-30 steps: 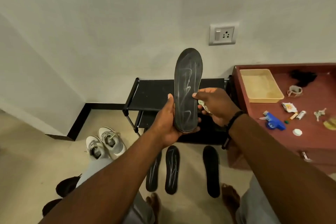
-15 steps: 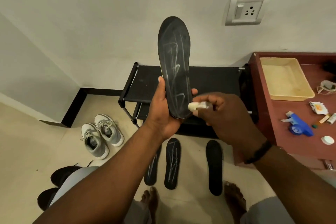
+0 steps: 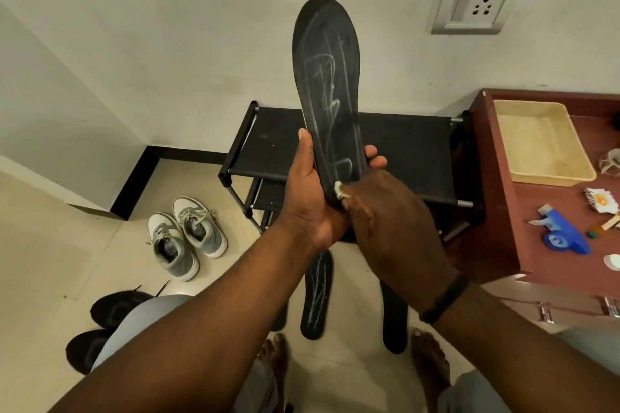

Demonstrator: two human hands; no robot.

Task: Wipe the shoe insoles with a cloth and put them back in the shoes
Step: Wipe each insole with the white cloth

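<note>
A black two-tier shoe rack (image 3: 402, 144) stands against the wall; everything else is placed from it. Just right of the rack is a red-brown table (image 3: 536, 228) carrying a beige tray (image 3: 540, 141) and a blue tape dispenser (image 3: 563, 238). On the floor left of the rack sits a pair of grey-and-white sneakers (image 3: 188, 235), and further forward a pair of black shoes (image 3: 104, 329) partly hidden by the person's leg. In front of the rack, held upright above its top shelf, is a black insole (image 3: 330, 87) streaked with chalky white marks; the left hand (image 3: 312, 208) grips its heel end, thumb on one edge and fingertips showing at the other. The right hand (image 3: 392, 228) is curled around a small white cloth (image 3: 338, 190), pressing it to the lower part of that insole. Two more black insoles lie on the floor in front of the rack, one marked (image 3: 317, 302) and one plain (image 3: 396, 318).
</note>
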